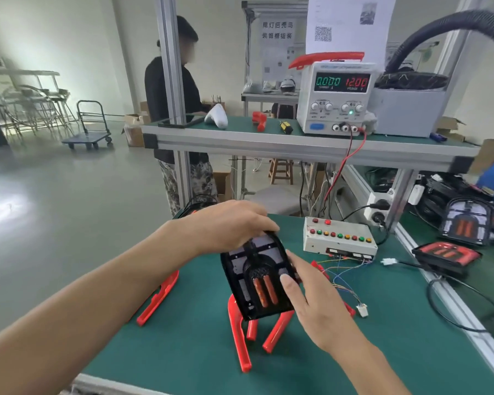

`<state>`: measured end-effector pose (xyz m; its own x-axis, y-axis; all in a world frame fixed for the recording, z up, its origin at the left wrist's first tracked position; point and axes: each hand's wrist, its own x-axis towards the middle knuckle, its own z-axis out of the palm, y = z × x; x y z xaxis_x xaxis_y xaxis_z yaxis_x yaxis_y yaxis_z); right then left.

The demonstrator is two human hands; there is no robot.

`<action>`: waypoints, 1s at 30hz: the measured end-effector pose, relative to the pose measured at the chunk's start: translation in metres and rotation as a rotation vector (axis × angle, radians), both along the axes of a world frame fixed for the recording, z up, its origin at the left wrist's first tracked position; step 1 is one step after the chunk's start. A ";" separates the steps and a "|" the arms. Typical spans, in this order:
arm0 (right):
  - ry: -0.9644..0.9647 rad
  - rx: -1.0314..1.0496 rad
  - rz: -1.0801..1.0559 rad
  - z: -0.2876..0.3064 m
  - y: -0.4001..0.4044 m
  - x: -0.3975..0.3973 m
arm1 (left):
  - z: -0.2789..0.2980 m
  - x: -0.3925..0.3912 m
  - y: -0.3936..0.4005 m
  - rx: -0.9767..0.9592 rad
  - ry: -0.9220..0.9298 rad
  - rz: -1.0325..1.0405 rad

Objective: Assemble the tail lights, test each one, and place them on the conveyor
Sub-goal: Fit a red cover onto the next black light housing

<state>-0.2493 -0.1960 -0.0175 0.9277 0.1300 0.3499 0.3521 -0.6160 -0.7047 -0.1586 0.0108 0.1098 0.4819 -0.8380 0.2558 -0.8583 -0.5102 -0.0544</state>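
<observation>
Bare green mat (169, 363) lies open nearside; red lenses (237, 332), loose wires (342, 280) and button box (340, 235) crowd the middle.

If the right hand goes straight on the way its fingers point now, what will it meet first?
The right hand already grips the black tail light; past it, probably the left hand, though depth is unclear.

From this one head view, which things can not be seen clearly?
- Left hand: fingertips hidden behind the black tail light housing.
- Red lens pieces: upper parts covered by the housing.
- Power supply: knob labels too small to read.
- Right hand: its underside faces away.
</observation>
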 end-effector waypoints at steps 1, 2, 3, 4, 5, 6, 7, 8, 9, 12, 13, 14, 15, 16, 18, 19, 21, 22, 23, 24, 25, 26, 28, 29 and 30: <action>-0.014 0.024 0.022 -0.003 0.004 -0.001 | 0.001 -0.003 0.001 -0.017 0.002 -0.019; -0.016 0.055 0.026 -0.006 0.007 -0.003 | 0.002 -0.006 0.004 -0.039 0.003 -0.036; -0.021 0.079 0.013 -0.010 0.011 -0.005 | 0.000 -0.010 0.008 -0.069 0.006 -0.051; -0.040 0.094 -0.011 -0.014 0.014 -0.008 | -0.003 -0.012 0.013 -0.103 0.011 -0.064; -0.059 0.102 -0.039 -0.019 0.017 -0.010 | -0.007 -0.015 0.019 -0.140 0.019 -0.074; -0.070 0.104 -0.057 -0.023 0.019 -0.011 | -0.013 -0.017 0.024 -0.175 0.029 -0.083; -0.074 0.106 -0.062 -0.026 0.022 -0.012 | -0.018 -0.018 0.029 -0.206 0.038 -0.089; -0.073 0.112 -0.055 -0.029 0.024 -0.013 | -0.023 -0.018 0.034 -0.227 0.045 -0.092; -0.065 0.120 -0.041 -0.032 0.026 -0.014 | -0.027 -0.019 0.038 -0.246 0.048 -0.095; -0.049 0.146 -0.012 -0.042 0.033 -0.015 | -0.038 -0.021 0.046 -0.302 0.080 -0.094; -0.059 0.155 -0.025 -0.045 0.036 -0.016 | -0.041 -0.023 0.049 -0.333 0.104 -0.070; -0.076 0.174 -0.052 -0.049 0.038 -0.016 | -0.044 -0.024 0.052 -0.389 0.135 -0.022; -0.092 0.209 -0.088 -0.052 0.041 -0.017 | -0.048 -0.025 0.057 -0.485 0.167 0.064; -0.095 0.268 -0.136 -0.056 0.042 -0.018 | -0.052 -0.027 0.065 -0.625 0.192 0.181; -0.075 0.418 -0.247 -0.065 0.041 -0.018 | -0.065 -0.029 0.085 -0.875 0.131 0.487; -0.062 0.488 -0.302 -0.071 0.039 -0.017 | -0.075 -0.031 0.096 -0.895 0.088 0.674; -0.024 0.574 -0.409 -0.084 0.034 -0.016 | -0.101 -0.038 0.113 -0.714 0.136 0.958; -0.007 0.595 -0.455 -0.089 0.032 -0.016 | -0.116 -0.043 0.116 -0.559 0.182 1.035; 0.002 0.611 -0.487 -0.094 0.031 -0.017 | -0.131 -0.047 0.115 -0.390 0.207 1.071; 0.008 0.626 -0.509 -0.097 0.031 -0.017 | -0.144 -0.050 0.113 -0.249 0.211 1.081; 0.008 0.636 -0.523 -0.101 0.032 -0.018 | -0.154 -0.051 0.109 -0.153 0.204 1.092; -0.002 0.635 -0.532 -0.104 0.032 -0.018 | -0.161 -0.051 0.106 -0.087 0.191 1.110; -0.032 0.610 -0.555 -0.106 0.032 -0.019 | -0.172 -0.049 0.100 0.009 0.167 1.157; -0.044 0.608 -0.560 -0.104 0.032 -0.020 | -0.175 -0.048 0.097 0.041 0.162 1.177; -0.053 0.610 -0.563 -0.103 0.033 -0.021 | -0.177 -0.047 0.094 0.066 0.162 1.194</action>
